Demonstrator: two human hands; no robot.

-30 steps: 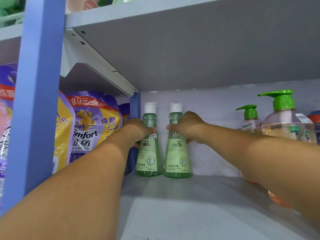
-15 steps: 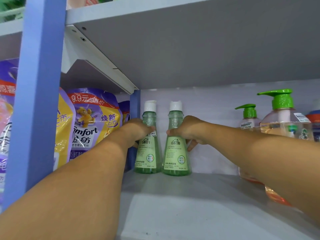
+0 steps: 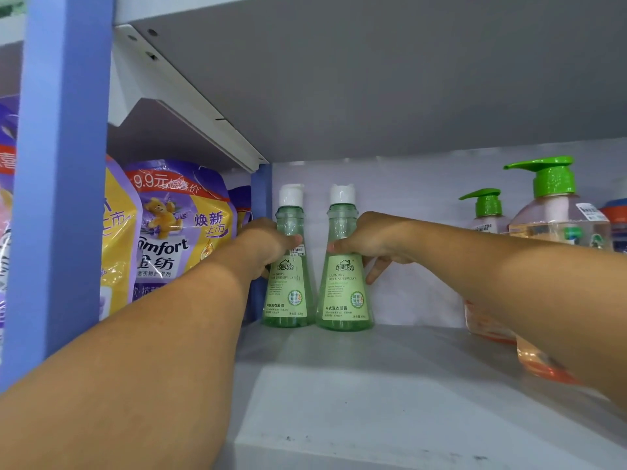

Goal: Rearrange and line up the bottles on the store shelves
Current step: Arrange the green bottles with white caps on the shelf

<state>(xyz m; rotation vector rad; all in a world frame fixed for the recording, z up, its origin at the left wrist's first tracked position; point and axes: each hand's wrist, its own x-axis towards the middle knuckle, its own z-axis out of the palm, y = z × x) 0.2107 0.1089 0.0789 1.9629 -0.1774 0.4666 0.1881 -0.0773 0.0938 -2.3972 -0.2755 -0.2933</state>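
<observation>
At the back of the shelf [image 3: 390,395], centre of the frame, two green bottles with white caps stand upright side by side, close to the rear wall and just touching or nearly so at their bases. The left green bottle [image 3: 288,290] is gripped around its neck by the left hand [image 3: 268,242], whose fingers are wrapped around it with the thumb laid across the front. The right green bottle [image 3: 344,293] is held at its neck by the right hand [image 3: 373,239], the thumb pressed on the front and the other fingers curled behind, two fingertips showing past the bottle's right side. Just left of the pair a blue upright post [image 3: 261,205] is seen, and beyond it, at centre left, purple and yellow softener pouches [image 3: 176,225] are stacked. At the right of the frame two pump bottles [image 3: 556,218] with green dispensers stand on the same shelf, partly hidden by the right forearm. A wider blue post [image 3: 61,181] fills the left edge.
</observation>
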